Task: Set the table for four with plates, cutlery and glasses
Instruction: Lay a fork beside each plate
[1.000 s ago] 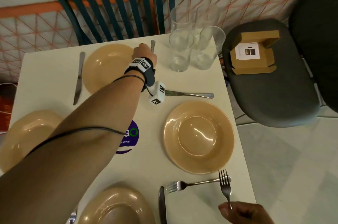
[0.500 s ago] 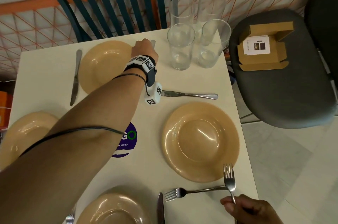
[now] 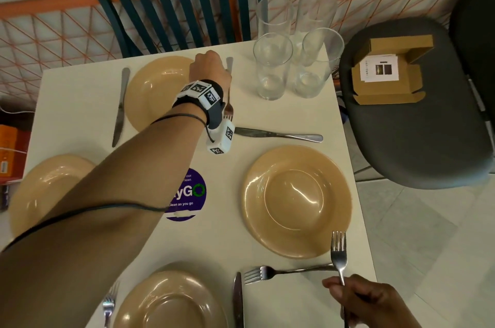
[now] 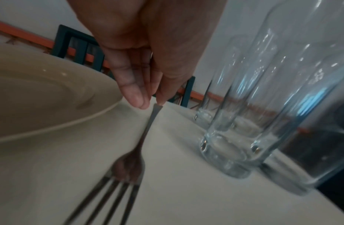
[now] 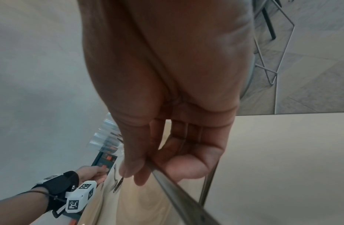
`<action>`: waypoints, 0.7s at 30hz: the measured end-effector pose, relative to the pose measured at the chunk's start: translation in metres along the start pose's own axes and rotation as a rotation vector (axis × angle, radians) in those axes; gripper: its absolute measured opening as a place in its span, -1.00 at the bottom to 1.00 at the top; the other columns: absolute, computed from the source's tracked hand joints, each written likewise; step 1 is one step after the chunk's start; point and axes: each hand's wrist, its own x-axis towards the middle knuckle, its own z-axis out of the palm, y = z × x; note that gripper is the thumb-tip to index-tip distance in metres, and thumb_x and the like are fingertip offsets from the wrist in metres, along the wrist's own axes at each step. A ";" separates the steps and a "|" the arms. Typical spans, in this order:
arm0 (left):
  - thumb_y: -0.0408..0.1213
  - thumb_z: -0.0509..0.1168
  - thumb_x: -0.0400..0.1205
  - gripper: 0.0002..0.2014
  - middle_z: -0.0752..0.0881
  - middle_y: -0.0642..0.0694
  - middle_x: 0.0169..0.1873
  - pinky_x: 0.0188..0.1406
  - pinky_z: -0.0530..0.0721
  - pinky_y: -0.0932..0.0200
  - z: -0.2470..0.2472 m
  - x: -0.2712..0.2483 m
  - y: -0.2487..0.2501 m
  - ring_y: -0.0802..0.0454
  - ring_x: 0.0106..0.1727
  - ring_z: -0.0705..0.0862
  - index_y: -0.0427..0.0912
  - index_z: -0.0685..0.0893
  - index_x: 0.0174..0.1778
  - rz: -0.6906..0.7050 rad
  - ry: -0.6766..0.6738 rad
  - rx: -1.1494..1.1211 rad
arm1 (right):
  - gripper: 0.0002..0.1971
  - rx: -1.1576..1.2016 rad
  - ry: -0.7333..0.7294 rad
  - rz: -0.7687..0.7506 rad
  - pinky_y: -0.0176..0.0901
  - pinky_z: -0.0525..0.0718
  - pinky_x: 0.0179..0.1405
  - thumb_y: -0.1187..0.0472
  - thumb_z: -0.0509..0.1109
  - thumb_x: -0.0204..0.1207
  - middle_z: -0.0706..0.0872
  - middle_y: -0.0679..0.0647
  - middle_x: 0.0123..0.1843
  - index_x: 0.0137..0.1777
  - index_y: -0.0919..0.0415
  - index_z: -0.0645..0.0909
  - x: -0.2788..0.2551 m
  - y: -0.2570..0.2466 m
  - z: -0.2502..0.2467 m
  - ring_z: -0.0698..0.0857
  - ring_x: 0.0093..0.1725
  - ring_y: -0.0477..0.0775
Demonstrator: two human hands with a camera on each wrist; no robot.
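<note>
Fingers [image 5: 132, 166] of the right hand [image 3: 375, 303] are pinching the raised fork [image 3: 338, 250].
Straight fingers [image 4: 136, 97] of the left hand [image 3: 210, 70] are touching the far fork [image 4: 129, 167].

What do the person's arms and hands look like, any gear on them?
Left hand: black wrist strap carrying white blocks with black square markers; thin dark cable along the sleeveless forearm. Right hand: no glove or ring seen, wrist out of view.
</note>
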 end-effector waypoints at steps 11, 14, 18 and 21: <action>-0.20 0.39 0.66 -0.82 0.84 0.06 -0.05 0.03 0.74 0.32 -0.022 -0.241 -0.088 0.26 -0.09 0.77 -0.13 0.82 0.11 0.277 -0.353 -0.612 | -0.82 0.191 -0.025 -0.128 -0.16 0.78 -0.21 0.32 0.44 0.56 0.75 0.18 -0.27 -0.08 0.15 0.90 -0.016 -0.009 0.055 0.76 -0.23 0.08; -0.20 0.38 0.67 -0.80 0.83 0.10 0.00 -0.02 0.59 0.56 -0.013 -0.305 -0.114 0.39 -0.08 0.72 -0.11 0.81 0.15 0.247 -0.480 -0.692 | -0.81 0.165 -0.068 -0.206 -0.04 0.81 -0.09 0.29 0.43 0.58 0.76 0.22 -0.22 -0.03 0.13 0.89 -0.022 -0.013 0.084 0.77 -0.16 0.13; -0.19 0.35 0.67 -0.82 0.81 0.23 -0.07 0.00 0.58 0.54 -0.020 -0.361 -0.138 0.43 -0.08 0.71 -0.04 0.82 0.11 0.202 -0.557 -0.763 | -0.84 0.148 -0.064 -0.272 -0.01 0.82 -0.05 0.23 0.46 0.56 0.72 0.40 -0.22 -0.09 0.25 0.87 -0.028 -0.012 0.126 0.71 -0.21 0.12; -0.16 0.36 0.65 -0.82 0.83 0.15 -0.08 0.11 0.71 0.28 -0.026 -0.388 -0.162 0.29 -0.03 0.76 0.03 0.79 0.12 0.132 -0.545 -0.784 | -0.80 0.200 -0.063 -0.313 -0.06 0.81 -0.05 0.28 0.42 0.60 0.72 0.27 -0.28 -0.12 0.40 0.82 -0.036 -0.010 0.156 0.70 -0.22 0.10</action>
